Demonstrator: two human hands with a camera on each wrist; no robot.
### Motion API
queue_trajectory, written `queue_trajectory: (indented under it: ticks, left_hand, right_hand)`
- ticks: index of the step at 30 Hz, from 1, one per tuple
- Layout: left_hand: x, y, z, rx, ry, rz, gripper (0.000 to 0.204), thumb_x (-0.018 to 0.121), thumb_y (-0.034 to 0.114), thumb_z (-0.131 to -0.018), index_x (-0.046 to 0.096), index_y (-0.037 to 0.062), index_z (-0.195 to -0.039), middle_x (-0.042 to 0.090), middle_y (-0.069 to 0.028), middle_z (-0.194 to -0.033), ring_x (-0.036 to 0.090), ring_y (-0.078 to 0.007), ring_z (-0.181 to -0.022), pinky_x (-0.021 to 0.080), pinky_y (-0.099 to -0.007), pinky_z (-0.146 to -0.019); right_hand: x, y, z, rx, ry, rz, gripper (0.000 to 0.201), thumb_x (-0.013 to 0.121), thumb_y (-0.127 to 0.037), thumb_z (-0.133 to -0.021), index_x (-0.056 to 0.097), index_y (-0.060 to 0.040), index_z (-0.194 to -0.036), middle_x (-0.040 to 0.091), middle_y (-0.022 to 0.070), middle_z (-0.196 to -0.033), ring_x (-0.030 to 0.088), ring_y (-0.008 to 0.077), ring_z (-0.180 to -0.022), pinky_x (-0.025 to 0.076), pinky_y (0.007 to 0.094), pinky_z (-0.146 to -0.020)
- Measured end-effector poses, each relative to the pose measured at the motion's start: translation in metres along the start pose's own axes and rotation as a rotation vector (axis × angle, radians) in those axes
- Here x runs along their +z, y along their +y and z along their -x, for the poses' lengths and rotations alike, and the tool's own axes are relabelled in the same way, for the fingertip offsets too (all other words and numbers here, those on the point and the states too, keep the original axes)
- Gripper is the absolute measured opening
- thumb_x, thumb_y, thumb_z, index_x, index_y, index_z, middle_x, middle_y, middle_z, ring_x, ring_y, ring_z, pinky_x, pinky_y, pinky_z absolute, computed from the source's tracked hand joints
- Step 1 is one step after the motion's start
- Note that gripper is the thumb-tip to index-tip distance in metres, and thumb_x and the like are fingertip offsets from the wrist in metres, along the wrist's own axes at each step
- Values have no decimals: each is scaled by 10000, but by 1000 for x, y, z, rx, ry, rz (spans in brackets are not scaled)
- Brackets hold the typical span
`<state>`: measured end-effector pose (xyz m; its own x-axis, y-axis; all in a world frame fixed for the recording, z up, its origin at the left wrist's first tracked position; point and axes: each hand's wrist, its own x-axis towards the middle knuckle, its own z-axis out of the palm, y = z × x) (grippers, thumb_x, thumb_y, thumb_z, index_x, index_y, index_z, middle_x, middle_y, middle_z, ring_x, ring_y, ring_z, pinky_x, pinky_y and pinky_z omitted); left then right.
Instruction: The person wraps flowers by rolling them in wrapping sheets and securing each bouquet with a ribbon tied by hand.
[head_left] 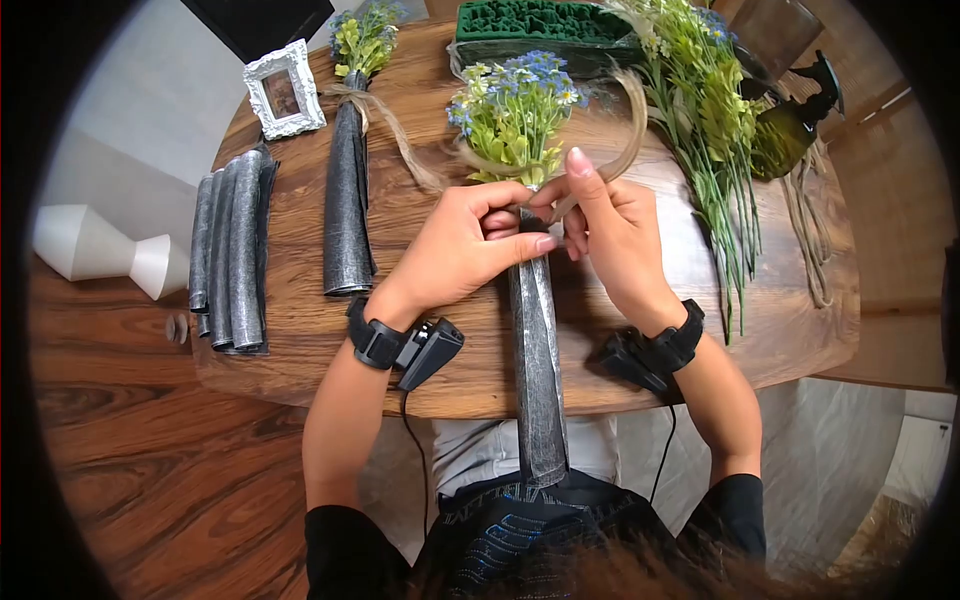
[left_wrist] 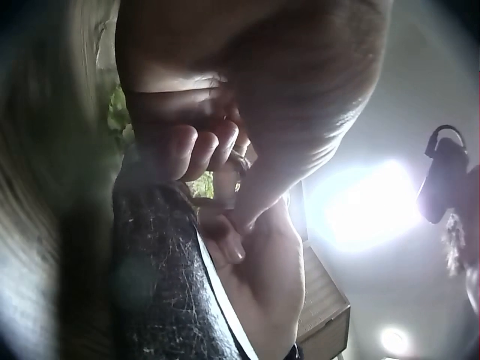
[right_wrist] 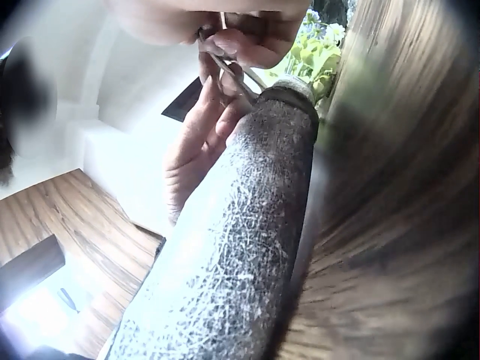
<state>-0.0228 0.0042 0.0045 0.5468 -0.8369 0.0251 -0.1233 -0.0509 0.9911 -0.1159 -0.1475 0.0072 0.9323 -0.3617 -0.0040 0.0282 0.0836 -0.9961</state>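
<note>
A bouquet of blue and white flowers [head_left: 515, 105] has its stems wrapped in dark grey textured paper [head_left: 538, 350], the lower end reaching the person's shirt. At the wrap's neck the left hand [head_left: 468, 240] pinches the tan cord, its thumb lying across the paper. Opposite it, the right hand [head_left: 618, 225] pinches the cord [head_left: 636, 120], whose free part loops up and to the right. In the right wrist view two strands of cord [right_wrist: 238, 81] run from the fingers to the neck of the wrap [right_wrist: 274, 142]. Palm and fingers partly hide the crossing.
Left on the wooden table [head_left: 440, 370] are a second wrapped bouquet [head_left: 347, 200], rolled grey paper pieces [head_left: 235, 250] and a white frame [head_left: 285, 90]. Behind stands green floral foam [head_left: 545, 22]. Loose flower stems [head_left: 720, 210], a spray bottle [head_left: 785, 135] and cord [head_left: 815, 245] lie right.
</note>
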Motion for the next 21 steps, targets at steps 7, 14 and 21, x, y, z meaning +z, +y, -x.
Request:
queue_trajectory:
  ticks: [7,14,21]
  left_hand:
    - [-3,-1,-2,-64,88,103,134,646,141,-884,649,10,-914,472,94,-656,363,14,-594,294,-164,-521]
    - [-2,-2,-3,-15,205,380,138,646,190,-896,638,57,-932,574,66,-746,424,34,-583,308,-127,-479]
    - [-2,-4,-3,-20,162,352,171,644,199,-899,629,37,-951,553,55,-731,402,23,-572,307,-145,-472]
  right_hand:
    - [11,-9,2,-168,-11,-148,252,658,-172,-880,621,1,-1059,564,-4,-732,491,22,-576,383,169,-466]
    - [6,1,-2,-15,-135,55,175,699,-72,-821,638,9,-963,589,-13,-787,519,37,-645,416,190,-544]
    - [6,4,0,-70,-113,106,134,682,-102,-844,670,24,-891,608,23,-850,529,59,-617,409,201,-504]
